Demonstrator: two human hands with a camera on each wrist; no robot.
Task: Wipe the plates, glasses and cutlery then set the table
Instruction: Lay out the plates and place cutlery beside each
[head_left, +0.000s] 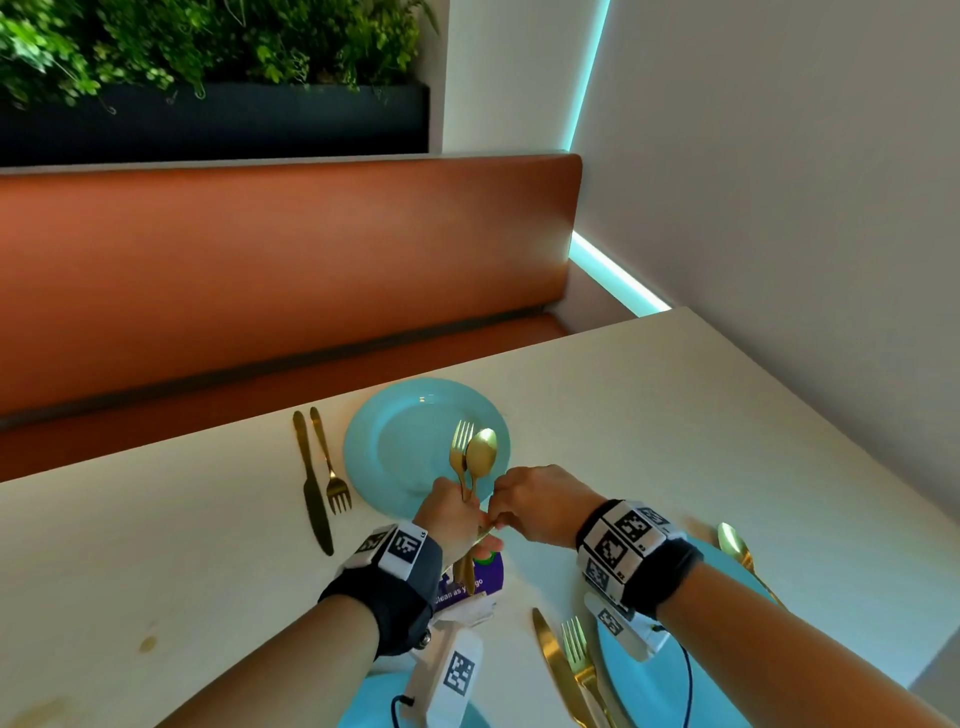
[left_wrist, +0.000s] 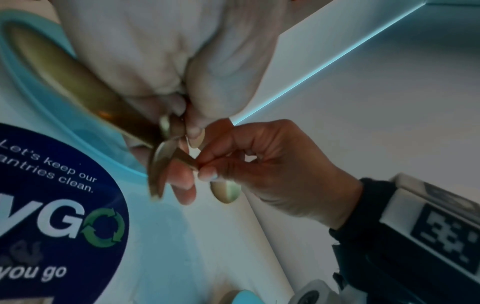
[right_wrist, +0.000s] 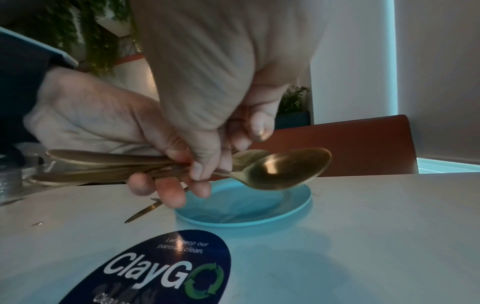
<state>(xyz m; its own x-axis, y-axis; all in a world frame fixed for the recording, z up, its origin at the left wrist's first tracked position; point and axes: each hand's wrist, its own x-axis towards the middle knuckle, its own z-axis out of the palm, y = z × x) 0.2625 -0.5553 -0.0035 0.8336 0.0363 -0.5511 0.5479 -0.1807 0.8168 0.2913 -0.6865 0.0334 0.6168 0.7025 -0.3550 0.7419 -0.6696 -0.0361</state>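
My left hand (head_left: 457, 514) grips a bundle of gold cutlery above the near edge of the far turquoise plate (head_left: 395, 415). A fork (head_left: 461, 440) and a spoon (head_left: 481, 453) stick up out of the fist, and the handles (head_left: 466, 574) point down. My right hand (head_left: 501, 519) meets it from the right and pinches the end of one handle (left_wrist: 188, 159). In the right wrist view the spoon bowl (right_wrist: 285, 168) hangs over the plate (right_wrist: 293, 202), with the left hand (right_wrist: 98, 121) wrapped round the handles. Which piece the right hand pinches is unclear.
A gold knife (head_left: 313, 488) and fork (head_left: 332, 470) lie left of the far plate. Near me, another knife (head_left: 553, 662) and fork (head_left: 581, 654) lie left of a second turquoise plate (head_left: 727, 577), a spoon (head_left: 736, 551) right of it. A dark round sticker (right_wrist: 168, 267) marks the table under my hands.
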